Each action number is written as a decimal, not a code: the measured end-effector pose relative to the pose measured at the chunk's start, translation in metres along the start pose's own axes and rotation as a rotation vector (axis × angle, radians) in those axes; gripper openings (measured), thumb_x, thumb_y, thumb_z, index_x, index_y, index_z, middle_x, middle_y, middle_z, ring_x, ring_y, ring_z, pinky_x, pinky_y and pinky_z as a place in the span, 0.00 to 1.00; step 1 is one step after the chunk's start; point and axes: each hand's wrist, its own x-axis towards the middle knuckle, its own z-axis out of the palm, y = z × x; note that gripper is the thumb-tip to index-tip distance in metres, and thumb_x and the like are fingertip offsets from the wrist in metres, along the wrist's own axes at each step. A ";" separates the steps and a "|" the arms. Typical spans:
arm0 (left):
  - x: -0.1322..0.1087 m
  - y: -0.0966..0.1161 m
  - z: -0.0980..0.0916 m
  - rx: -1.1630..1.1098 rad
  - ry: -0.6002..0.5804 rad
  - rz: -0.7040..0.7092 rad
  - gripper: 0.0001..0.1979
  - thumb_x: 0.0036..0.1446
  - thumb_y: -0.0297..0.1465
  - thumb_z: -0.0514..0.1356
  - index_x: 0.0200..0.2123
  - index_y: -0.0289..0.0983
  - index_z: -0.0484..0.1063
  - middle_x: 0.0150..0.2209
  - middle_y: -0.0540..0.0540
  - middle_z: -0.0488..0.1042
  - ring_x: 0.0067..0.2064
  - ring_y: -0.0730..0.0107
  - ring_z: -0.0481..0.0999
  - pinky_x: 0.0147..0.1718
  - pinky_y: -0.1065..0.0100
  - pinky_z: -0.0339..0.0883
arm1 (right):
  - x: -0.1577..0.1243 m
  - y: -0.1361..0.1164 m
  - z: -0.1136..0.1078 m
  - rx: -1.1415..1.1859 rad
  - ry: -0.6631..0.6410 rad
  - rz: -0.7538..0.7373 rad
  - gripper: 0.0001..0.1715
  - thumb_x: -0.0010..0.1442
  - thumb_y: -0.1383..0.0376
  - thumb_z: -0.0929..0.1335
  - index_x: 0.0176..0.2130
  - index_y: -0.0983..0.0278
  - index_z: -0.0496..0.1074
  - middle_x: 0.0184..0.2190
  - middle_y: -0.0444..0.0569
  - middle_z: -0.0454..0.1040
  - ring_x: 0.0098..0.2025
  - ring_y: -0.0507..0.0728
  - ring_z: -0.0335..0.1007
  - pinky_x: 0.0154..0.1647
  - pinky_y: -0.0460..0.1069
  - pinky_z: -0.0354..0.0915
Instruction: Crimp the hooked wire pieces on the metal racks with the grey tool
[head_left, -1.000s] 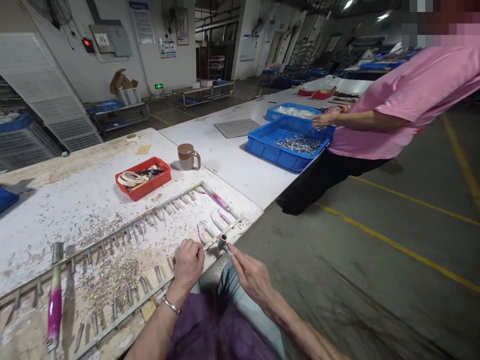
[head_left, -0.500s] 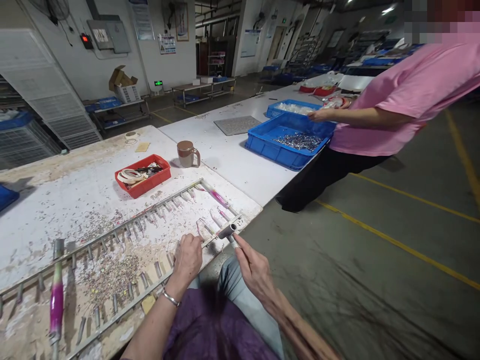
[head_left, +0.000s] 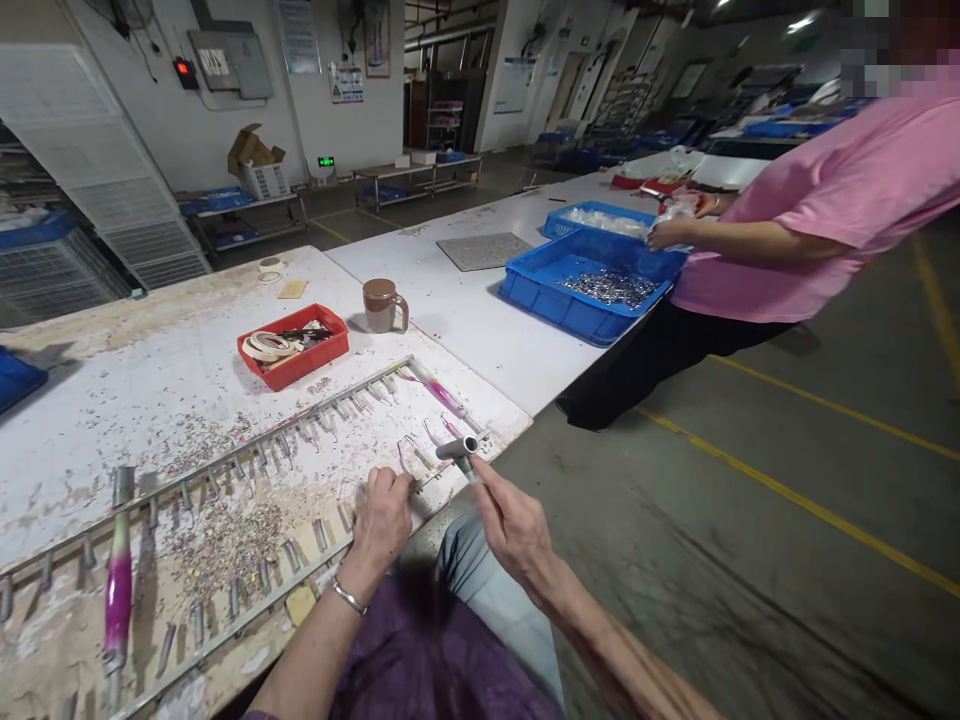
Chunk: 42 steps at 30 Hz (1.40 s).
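A long metal frame [head_left: 247, 452] lies on the table, with short pegs along both rails and a painted pink-and-white handle at each end. My left hand [head_left: 385, 515] is closed over its near rail, fingers curled down; the fingertips are partly hidden. In my right hand [head_left: 517, 520] is a hammer-like tool [head_left: 456, 449] with a grey tube for a head, its short handle gripped in closed fingers. The tube head hovers near the rail's right end, just right of my left hand. Small hooked wires [head_left: 409, 452] stick up from pegs beside it.
Paint chips [head_left: 232, 545] litter the table. Behind the frame stand a red tray [head_left: 300, 375] with tape rolls and a brown mug [head_left: 380, 305]. Blue crates [head_left: 547, 300] sit farther right, beside a co-worker in a pink shirt [head_left: 817, 200]. The table's edge runs past my lap.
The tube head has turned to lie more level and sits slightly higher. My left hand stays at the rail. The view has shifted slightly, and the co-worker's hands have moved.
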 end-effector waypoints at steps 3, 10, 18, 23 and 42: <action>-0.001 0.001 0.001 -0.004 0.011 -0.006 0.15 0.66 0.19 0.55 0.46 0.42 0.76 0.39 0.43 0.71 0.44 0.55 0.69 0.40 0.58 0.65 | -0.001 0.000 0.001 -0.047 -0.084 -0.026 0.24 0.77 0.63 0.61 0.62 0.62 0.80 0.30 0.51 0.85 0.27 0.56 0.81 0.29 0.45 0.75; -0.001 0.001 0.000 0.004 0.014 -0.007 0.15 0.67 0.19 0.55 0.45 0.43 0.76 0.38 0.43 0.71 0.44 0.55 0.69 0.38 0.58 0.64 | -0.001 0.000 -0.004 0.012 -0.013 -0.028 0.25 0.77 0.64 0.61 0.66 0.65 0.76 0.48 0.58 0.86 0.42 0.59 0.86 0.43 0.48 0.80; -0.001 0.001 0.001 0.033 0.037 0.006 0.15 0.67 0.19 0.55 0.46 0.41 0.76 0.39 0.43 0.71 0.44 0.55 0.68 0.39 0.58 0.64 | -0.012 -0.001 0.001 -0.016 -0.083 0.000 0.25 0.77 0.65 0.61 0.66 0.64 0.76 0.42 0.54 0.87 0.34 0.57 0.84 0.37 0.46 0.78; 0.000 0.002 -0.001 0.040 0.011 0.006 0.15 0.68 0.18 0.54 0.46 0.40 0.77 0.38 0.43 0.72 0.44 0.57 0.69 0.41 0.59 0.67 | -0.012 0.001 0.003 -0.039 -0.060 -0.023 0.24 0.77 0.64 0.61 0.62 0.64 0.79 0.35 0.51 0.86 0.31 0.57 0.84 0.31 0.46 0.77; 0.001 0.001 -0.003 0.018 0.004 0.008 0.13 0.69 0.20 0.55 0.48 0.39 0.77 0.39 0.44 0.73 0.45 0.60 0.71 0.43 0.60 0.69 | -0.015 0.003 0.007 -0.002 -0.002 -0.027 0.25 0.77 0.64 0.61 0.65 0.65 0.77 0.44 0.56 0.87 0.38 0.59 0.86 0.39 0.47 0.79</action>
